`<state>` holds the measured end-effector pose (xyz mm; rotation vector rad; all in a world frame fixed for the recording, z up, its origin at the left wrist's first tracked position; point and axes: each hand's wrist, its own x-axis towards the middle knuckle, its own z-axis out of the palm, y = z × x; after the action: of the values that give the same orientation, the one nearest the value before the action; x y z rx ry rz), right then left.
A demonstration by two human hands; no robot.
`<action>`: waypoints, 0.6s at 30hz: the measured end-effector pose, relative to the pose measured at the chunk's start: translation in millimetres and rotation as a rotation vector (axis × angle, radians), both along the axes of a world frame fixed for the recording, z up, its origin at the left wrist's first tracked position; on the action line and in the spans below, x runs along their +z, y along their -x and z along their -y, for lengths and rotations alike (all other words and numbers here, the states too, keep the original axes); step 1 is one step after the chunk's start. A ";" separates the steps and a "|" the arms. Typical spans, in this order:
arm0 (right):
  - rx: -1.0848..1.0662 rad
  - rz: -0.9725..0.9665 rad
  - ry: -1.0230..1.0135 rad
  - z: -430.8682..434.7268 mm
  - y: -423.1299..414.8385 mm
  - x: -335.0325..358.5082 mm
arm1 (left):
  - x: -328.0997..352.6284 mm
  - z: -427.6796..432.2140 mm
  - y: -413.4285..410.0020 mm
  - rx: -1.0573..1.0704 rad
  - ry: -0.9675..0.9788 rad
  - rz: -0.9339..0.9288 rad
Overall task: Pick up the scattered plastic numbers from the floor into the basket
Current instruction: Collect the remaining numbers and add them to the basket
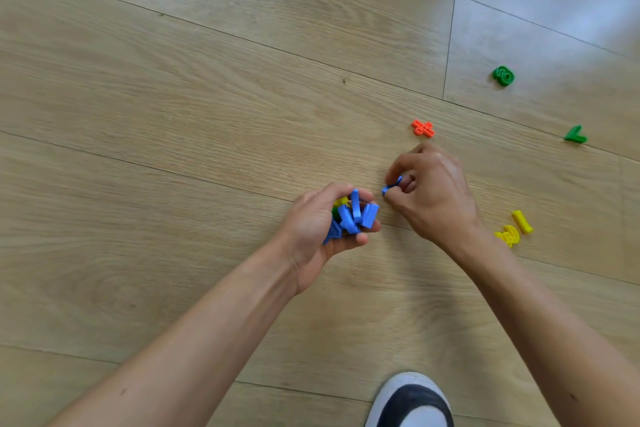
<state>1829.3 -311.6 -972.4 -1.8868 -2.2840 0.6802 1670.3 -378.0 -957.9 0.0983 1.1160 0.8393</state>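
Loose pieces [423,128] beyond, perhaps unobstructed.

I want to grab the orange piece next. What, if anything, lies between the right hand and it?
Nothing visible does. The orange piece lies flat on bare floor just beyond the right hand, whose fingers already pinch a blue piece. Only open wood separates them.
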 end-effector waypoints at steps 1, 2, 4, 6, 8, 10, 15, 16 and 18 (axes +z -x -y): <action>0.015 0.015 0.000 -0.7 -1.0 -0.2 | 0.5 -1.3 -1.3 0.005 0.007 0.001; 0.039 0.031 -0.005 -0.8 -1.7 -0.1 | 1.2 -2.8 -2.7 0.010 0.010 0.002; 0.112 0.056 -0.029 -0.9 -2.6 0.1 | 2.4 -4.7 -4.8 0.017 0.013 0.006; 0.168 0.062 -0.041 -1.5 -2.9 0.2 | 3.4 -6.2 -7.2 0.021 0.014 0.008; 0.197 0.053 -0.048 -2.0 -4.0 -0.4 | 3.8 -7.4 -9.2 0.016 0.017 0.003; 0.194 0.019 -0.051 -0.7 -4.7 1.4 | 4.1 -8.6 -10.3 0.020 0.032 -0.007; -0.158 -0.463 0.007 0.2 -3.9 48.7 | 3.6 -13.8 -12.9 0.062 0.082 0.020; -0.175 -0.540 0.041 2.8 -2.1 60.7 | 5.1 -15.1 -14.5 0.066 0.086 0.049; -0.113 -0.567 0.074 10.5 4.5 77.0 | 9.1 -17.7 -18.6 0.081 0.096 0.127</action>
<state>1824.8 -322.1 -895.4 -1.5672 -1.8035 1.1217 1688.9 -360.3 -948.8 -0.0797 1.0445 0.8503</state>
